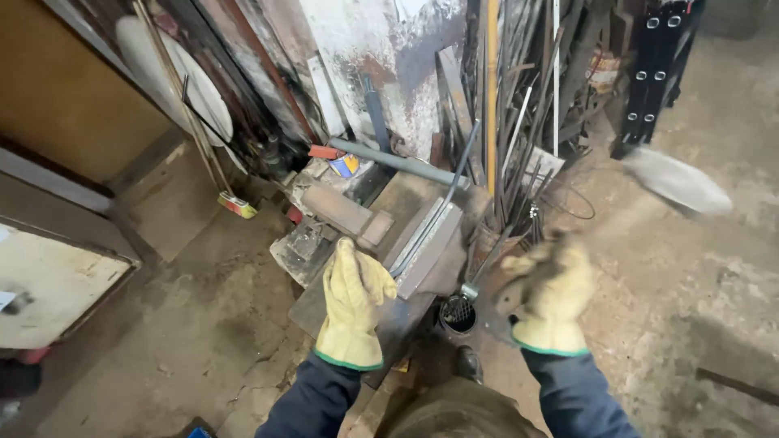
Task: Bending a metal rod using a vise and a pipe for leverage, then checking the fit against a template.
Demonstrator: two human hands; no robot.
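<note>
My left hand (pixel 350 307) was up in front of me in its yellow work glove, fingers held together and curled slightly, holding nothing; it hung just above the near end of the grey metal plates (pixel 422 243) stacked on the low steel slab (pixel 398 316), which lay flat, I judged, so they would not slide. A thin dark rod (pixel 442 203) leaned across those plates, its lower end near my left fingertips and its upper end toward the grey pipe (pixel 398 161) by the wall. My right hand (pixel 553 296), gloved the same, was blurred with movement, so I could not tell whether its fingers were wide or closed; something dark showed below it, but I could not say it was gripped. Between my hands stood a small round can (pixel 458 314). Long bars and rods (pixel 519 122) were propped upright against the flaking wall (pixel 381 57), and a broom (pixel 235 203) leaned to the left.
</note>
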